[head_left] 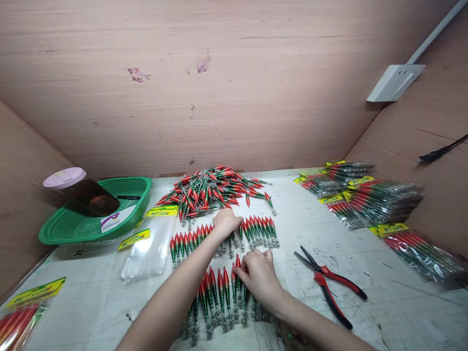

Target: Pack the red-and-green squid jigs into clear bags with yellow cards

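Red-and-green squid jigs with crowns of clear hooks lie in two rows, a far row (261,231) and a near row (215,295). My left hand (226,223) is closed over the middle of the far row, its thumb at the red tip of a squid jig; most of its fingers are hidden. At the near row, my right hand (260,273) is closed, with thumb and finger pinching the red tip of a squid jig (239,280). The right hand covers part of that row. Behind the left hand is a heaped pile of squid jigs (208,190).
Left stand a green basket (141,204) with a lidded drink container (91,197), and clear bags with yellow headers (146,256). A filled bag (25,317) lies front left. Red-handled pliers (323,273) and several filled packs (373,202) lie right. A wall rises behind.
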### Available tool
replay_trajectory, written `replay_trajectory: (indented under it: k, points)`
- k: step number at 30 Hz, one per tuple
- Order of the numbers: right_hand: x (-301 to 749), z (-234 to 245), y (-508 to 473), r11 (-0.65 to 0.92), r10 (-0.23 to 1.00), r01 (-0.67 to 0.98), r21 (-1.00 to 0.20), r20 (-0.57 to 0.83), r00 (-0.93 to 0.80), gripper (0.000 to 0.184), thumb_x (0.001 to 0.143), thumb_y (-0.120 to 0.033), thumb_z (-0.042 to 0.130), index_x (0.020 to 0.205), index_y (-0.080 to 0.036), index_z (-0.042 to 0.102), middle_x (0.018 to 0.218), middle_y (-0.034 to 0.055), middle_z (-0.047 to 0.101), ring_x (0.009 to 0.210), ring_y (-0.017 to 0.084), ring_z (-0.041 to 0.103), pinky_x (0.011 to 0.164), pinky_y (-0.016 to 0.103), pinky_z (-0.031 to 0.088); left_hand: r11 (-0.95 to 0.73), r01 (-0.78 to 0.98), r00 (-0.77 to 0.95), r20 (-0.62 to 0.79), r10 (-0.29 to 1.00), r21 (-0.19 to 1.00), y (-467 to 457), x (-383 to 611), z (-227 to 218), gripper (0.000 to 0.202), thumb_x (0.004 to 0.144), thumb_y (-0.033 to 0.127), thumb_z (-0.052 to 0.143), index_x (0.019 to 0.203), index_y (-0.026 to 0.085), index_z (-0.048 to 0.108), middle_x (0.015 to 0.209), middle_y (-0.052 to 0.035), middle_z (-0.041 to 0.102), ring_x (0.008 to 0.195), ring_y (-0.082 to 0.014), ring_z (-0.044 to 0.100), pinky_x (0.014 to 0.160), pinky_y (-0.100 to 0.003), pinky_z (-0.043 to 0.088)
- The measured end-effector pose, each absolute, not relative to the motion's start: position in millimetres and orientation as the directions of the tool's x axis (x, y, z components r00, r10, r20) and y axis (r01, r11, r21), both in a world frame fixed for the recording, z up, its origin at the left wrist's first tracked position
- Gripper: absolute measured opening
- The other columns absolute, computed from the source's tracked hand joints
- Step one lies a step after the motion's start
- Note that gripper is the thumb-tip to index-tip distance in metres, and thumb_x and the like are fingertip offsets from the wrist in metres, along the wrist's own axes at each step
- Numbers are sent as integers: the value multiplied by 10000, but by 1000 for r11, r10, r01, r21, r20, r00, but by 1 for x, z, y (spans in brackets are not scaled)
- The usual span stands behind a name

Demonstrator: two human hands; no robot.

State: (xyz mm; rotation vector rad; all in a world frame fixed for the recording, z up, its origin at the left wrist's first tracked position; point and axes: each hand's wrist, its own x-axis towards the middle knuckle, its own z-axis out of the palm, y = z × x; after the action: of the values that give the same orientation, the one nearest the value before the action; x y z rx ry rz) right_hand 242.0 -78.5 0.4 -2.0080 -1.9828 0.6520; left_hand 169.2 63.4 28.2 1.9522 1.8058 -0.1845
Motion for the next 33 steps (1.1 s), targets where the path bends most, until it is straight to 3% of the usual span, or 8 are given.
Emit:
replay_trajectory:
  k: [5,9,13,17,21,26,33]
  points:
    - [265,20,-72,-51,995,882,-469,-104,2,237,875,-314,603,673,-191,600,779,17,654,792,173,589,771,296,373,-48,981,105,-308,945,189,62,165,23,322,895,350,564,1154,159,576,1162,-89,605,996,-213,609,848,-432,519]
    - [312,26,-41,-203,979,897,-392,-72,191,210,954,-198,434,911,-152,634,984,104,646,910,190,599,770,290,416,-198,954,242,-186,952,227,55,161,26,300,896,357,556,1116,157,592,1153,-85,609,1034,-221,589,889,-452,486]
    - [336,13,-19,-300,954,905,-303,-107,280,163,935,-251,519,960,-133,629,998,76,647,919,179,614,815,354,484,-440,846,478,-65,876,300,40,165,26,161,885,256,529,972,196,651,1054,-58,651,1074,-218,545,930,-377,430]
    - [327,1,-18,-256,965,925,-282,-124,229,228,922,-338,559,1039,-151,617,1054,55,641,939,173,624,836,388,516,-522,796,555,-24,832,308,30,162,17,157,835,162,510,858,207,659,954,-65,670,1016,-239,547,892,-356,416]
    - [331,8,-4,-253,967,924,-287,-117,228,237,927,-342,550,1064,-157,611,1061,56,639,917,167,629,812,372,528,-475,826,494,16,870,304,42,163,17,180,887,187,471,961,193,635,1038,-82,651,1045,-232,536,917,-381,410]
    - [353,22,50,-344,938,903,-257,-48,344,286,924,-345,553,1145,-165,581,1160,74,605,1000,195,609,853,410,516,-317,900,330,7,944,299,86,202,24,320,901,347,550,1162,163,566,1167,-86,599,1013,-216,596,866,-439,501]
    - [354,16,79,-424,905,871,-248,-84,416,303,919,-340,563,1166,-164,571,1166,77,600,986,194,614,835,401,526,-113,950,149,-104,983,291,115,246,20,350,893,332,569,1195,156,550,1175,-95,596,981,-212,614,822,-419,534]
